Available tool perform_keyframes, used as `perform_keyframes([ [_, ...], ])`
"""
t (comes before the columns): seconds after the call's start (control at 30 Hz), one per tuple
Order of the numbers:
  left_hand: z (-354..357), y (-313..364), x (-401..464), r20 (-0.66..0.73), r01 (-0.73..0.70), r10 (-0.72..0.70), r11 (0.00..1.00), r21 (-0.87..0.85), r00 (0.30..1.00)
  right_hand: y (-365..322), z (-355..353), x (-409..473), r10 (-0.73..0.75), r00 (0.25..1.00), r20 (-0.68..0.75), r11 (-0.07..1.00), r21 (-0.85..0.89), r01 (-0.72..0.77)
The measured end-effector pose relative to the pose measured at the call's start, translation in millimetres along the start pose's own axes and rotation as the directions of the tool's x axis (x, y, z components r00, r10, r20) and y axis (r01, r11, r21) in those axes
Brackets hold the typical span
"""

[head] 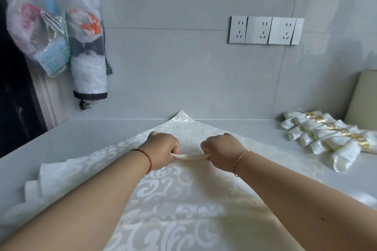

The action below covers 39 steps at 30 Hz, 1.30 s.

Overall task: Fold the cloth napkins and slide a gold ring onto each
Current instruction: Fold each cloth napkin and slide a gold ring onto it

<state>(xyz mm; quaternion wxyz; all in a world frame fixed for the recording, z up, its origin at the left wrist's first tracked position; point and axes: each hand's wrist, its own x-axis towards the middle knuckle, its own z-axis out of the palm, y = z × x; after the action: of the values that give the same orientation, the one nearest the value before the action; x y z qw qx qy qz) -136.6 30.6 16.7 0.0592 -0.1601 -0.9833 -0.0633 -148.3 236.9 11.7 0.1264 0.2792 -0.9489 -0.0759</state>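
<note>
- Clear plastic bags (38,32) are hanging at the upper left of the frame, against the grey wall.
- A stack of folded cloths (51,177) is lying at the lower left on the grey counter (91,128).
- The left hand (162,150) is curling its fingers round a raised fold of the patterned napkin (179,199), which is spreading across the centre and bottom of the frame.
- The fold (188,156) is stretching between both fists, pinched at each end under the knuckles.
- The right hand (222,152) is gripping the fold's other end, fingers curled tight.
- Wall sockets (265,30) are sitting at the upper right.
- Rolled napkins (318,138) wearing gold rings (334,128) are lying in a row at the right.
</note>
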Motion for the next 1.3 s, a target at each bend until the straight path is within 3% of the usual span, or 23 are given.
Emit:
perform_keyframes([
  [0.23,0.4,-0.3,-9.2,0.120,-0.042,0.036,0.998,0.051,0.992,1.7,0.7,-20.4,-0.119,0.993,-0.015,0.992,-0.052,0.118],
  [0.33,-8.5,0.0,-5.3,0.190,0.016,-0.012,1.000,-0.018,0.982,3.8,-3.7,-19.9,-0.071,0.997,0.023,0.997,-0.008,0.072],
  [0.43,-11.1,0.0,1.2,0.167,0.036,-0.016,0.992,-0.118,0.986,5.6,-11.5,-9.5,-0.024,0.993,0.117,1.000,0.007,0.023],
  [0.6,-6.9,-1.0,7.0,0.167,0.048,-0.020,0.984,-0.169,0.986,10.3,-17.8,1.9,0.007,0.959,0.285,0.964,0.253,-0.082],
  [0.8,-7.1,-11.1,4.5,0.217,0.039,0.016,0.969,-0.245,0.976,18.7,-10.6,9.6,0.058,0.955,0.291,0.883,0.432,-0.185],
  [0.93,-10.9,-11.7,3.5,0.277,0.070,-0.002,0.969,-0.235,0.961,20.5,-9.7,11.0,0.054,0.945,0.321,0.900,0.394,-0.185],
  [1.07,-11.6,-1.6,-0.8,0.212,0.053,-0.018,0.985,-0.163,0.977,12.0,-10.8,1.7,0.066,0.973,0.222,0.925,0.351,-0.143],
  [1.2,-8.5,7.7,-16.2,0.100,0.070,-0.058,0.990,-0.123,0.993,2.3,-14.2,-13.8,0.022,0.996,0.091,0.988,0.148,-0.035],
  [1.3,-8.9,15.6,-28.3,0.096,0.029,-0.024,0.998,-0.050,0.995,-2.0,-16.5,-25.6,-0.054,0.997,0.055,0.998,0.015,0.053],
])
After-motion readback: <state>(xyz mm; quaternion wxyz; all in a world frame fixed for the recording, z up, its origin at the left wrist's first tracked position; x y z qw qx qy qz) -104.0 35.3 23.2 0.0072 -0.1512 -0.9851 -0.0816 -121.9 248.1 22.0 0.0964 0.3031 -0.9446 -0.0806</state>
